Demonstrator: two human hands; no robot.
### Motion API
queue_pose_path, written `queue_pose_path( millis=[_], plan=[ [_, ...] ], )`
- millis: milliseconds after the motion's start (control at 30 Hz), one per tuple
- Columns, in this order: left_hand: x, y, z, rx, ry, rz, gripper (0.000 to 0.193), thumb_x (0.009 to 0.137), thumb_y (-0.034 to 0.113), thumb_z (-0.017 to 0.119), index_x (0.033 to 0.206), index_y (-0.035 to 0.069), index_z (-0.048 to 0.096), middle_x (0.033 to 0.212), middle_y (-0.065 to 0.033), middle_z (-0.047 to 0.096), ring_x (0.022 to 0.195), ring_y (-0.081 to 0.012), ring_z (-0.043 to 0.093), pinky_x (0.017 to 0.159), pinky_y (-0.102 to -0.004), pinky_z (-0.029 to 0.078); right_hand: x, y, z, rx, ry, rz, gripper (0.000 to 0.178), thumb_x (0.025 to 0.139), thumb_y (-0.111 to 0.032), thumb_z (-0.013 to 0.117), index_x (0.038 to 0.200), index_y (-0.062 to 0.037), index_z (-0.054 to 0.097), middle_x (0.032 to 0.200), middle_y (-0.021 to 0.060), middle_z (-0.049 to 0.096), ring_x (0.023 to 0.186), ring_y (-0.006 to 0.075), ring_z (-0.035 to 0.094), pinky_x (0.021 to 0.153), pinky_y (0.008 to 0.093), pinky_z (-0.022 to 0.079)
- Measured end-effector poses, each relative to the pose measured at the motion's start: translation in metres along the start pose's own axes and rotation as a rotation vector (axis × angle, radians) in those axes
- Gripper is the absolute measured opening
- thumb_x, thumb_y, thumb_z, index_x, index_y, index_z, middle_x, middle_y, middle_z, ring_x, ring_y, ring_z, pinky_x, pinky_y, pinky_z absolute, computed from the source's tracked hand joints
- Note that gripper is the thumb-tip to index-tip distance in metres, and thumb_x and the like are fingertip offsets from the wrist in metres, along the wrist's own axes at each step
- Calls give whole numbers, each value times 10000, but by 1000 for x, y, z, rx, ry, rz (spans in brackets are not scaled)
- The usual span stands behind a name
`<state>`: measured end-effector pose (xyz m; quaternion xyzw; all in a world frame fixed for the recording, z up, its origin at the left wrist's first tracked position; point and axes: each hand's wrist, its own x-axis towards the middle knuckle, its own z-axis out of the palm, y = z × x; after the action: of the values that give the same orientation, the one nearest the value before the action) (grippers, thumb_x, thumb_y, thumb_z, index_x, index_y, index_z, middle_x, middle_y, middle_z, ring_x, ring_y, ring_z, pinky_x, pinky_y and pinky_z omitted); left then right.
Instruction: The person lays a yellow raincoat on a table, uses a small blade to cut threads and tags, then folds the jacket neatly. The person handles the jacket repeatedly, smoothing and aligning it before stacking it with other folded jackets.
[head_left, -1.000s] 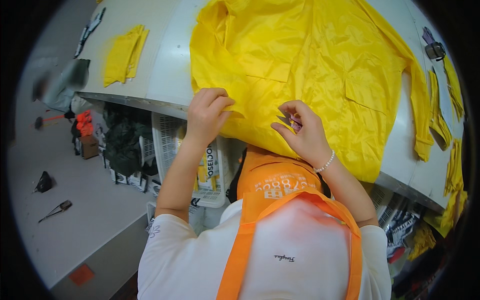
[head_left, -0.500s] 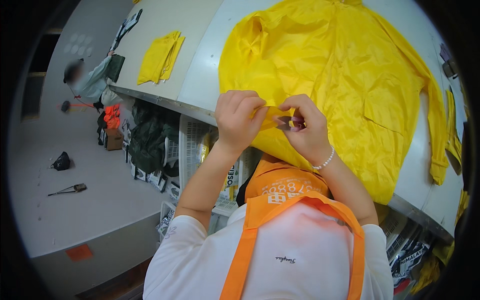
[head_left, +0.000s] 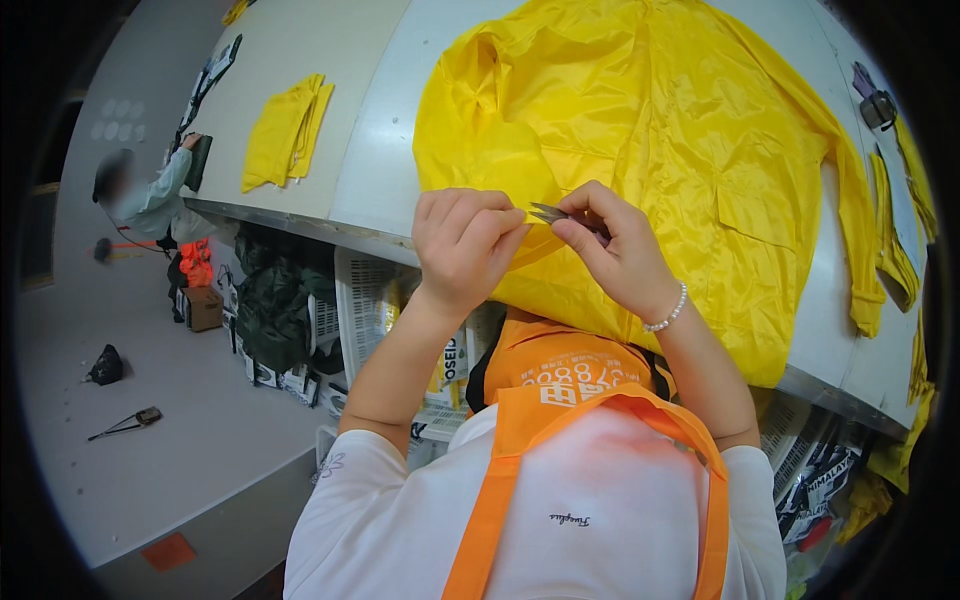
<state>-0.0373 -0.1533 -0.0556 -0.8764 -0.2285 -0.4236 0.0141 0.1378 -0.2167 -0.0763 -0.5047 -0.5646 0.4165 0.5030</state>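
A garment workshop: a long white table (head_left: 370, 160) carries a spread yellow raincoat (head_left: 660, 130) and folded yellow pieces (head_left: 285, 130), with crates (head_left: 365, 295) and bagged stock (head_left: 275, 310) stored beneath it.

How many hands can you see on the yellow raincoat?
2: the left hand pinches the yellow raincoat's near edge; the right hand, beside it, holds small metal snips.
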Motion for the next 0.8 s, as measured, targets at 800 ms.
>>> queue_pose_path(
  millis=[800],
  plan=[
    [-72, 203, 235, -32, -771, -387, 696, 806, 431, 584, 1384, 137, 331, 1460, -124, 247, 1346, -341, 199, 1064, -553, 132, -139, 188, -294, -1038, 332, 255, 241, 801, -78, 569, 1035, -133, 598, 1131, 72, 575, 882, 288, 602, 707, 378, 501]
  ],
)
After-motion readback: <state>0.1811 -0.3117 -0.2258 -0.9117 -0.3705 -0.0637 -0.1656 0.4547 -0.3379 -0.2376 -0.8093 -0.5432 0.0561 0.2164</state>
